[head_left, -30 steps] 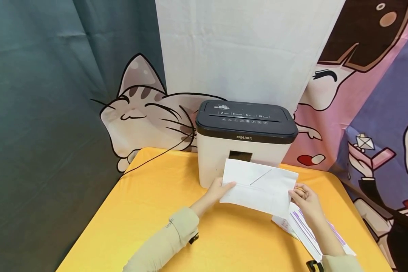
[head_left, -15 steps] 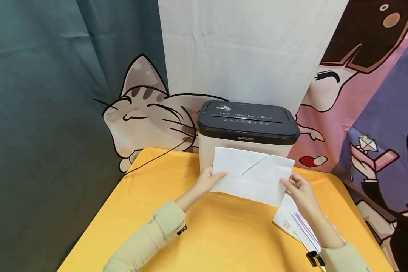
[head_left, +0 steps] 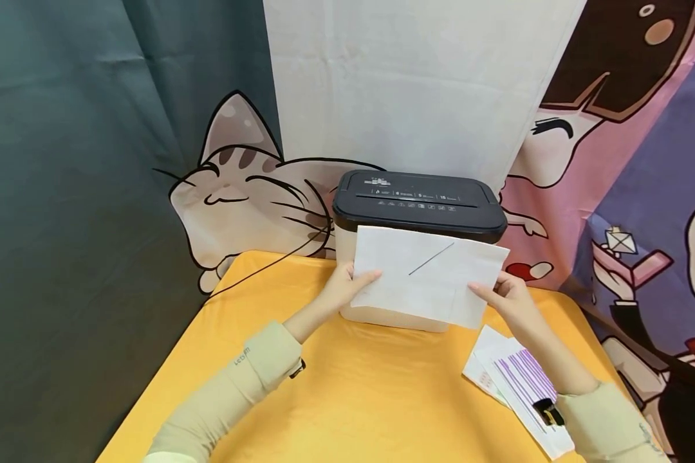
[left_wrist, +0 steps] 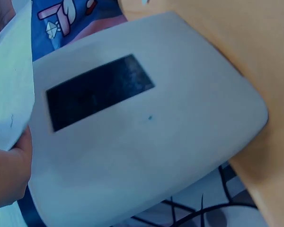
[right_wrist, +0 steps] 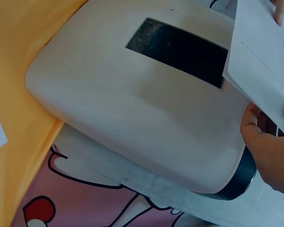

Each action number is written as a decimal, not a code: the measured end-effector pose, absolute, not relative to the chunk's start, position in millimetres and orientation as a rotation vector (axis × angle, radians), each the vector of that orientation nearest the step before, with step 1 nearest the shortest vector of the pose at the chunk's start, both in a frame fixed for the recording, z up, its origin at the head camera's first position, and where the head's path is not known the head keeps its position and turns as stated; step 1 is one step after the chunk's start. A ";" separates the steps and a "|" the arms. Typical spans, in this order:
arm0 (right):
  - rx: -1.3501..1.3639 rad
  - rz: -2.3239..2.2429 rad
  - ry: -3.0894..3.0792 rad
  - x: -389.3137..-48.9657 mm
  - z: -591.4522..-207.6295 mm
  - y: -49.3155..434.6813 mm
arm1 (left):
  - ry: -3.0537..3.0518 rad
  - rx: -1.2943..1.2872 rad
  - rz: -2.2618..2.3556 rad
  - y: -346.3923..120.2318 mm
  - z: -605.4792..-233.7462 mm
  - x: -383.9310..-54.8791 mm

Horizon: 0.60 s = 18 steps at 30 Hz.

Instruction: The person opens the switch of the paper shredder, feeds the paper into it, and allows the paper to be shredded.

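Observation:
A white sheet of paper (head_left: 423, 283) with one slanted dark line is held up between both hands, in front of the shredder (head_left: 428, 199). My left hand (head_left: 342, 286) pinches its left edge, thumb on the near face. On the opposite edge my right hand (head_left: 506, 296) pinches it the same way, fingers behind. The sheet's upper edge overlaps the front rim of the shredder's dark lid in the head view. Both wrist views show the shredder's pale body (left_wrist: 146, 156) with its dark window (right_wrist: 180, 52), and the sheet beside it.
Several papers (head_left: 521, 386), one with purple stripes, lie on the yellow table (head_left: 347, 399) under the right forearm. A thin black cord (head_left: 266, 265) runs left from the shredder. Printed curtains (head_left: 428, 83) hang close behind the table.
Both hands have raised the sheet from low in front of the shredder's body up to its lid rim. More of the striped papers now shows on the table.

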State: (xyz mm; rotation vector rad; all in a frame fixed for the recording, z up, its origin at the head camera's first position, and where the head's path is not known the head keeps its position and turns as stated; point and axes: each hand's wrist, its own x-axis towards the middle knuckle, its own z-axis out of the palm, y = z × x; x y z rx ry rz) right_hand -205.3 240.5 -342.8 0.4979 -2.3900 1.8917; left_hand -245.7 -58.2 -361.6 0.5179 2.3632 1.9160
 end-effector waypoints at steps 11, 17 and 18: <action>0.496 1.983 -2.417 -207.4 -320.1 239.1 | 2.363 0.562 1.808 -67.9 -336.8 -249.7; 0.527 2.066 -2.416 -209.8 -307.3 241.0 | 2.361 0.584 1.792 -71.1 -322.4 -252.0; 0.531 2.067 -2.412 -210.8 -304.7 241.1 | 2.362 0.592 1.797 -71.3 -319.4 -252.4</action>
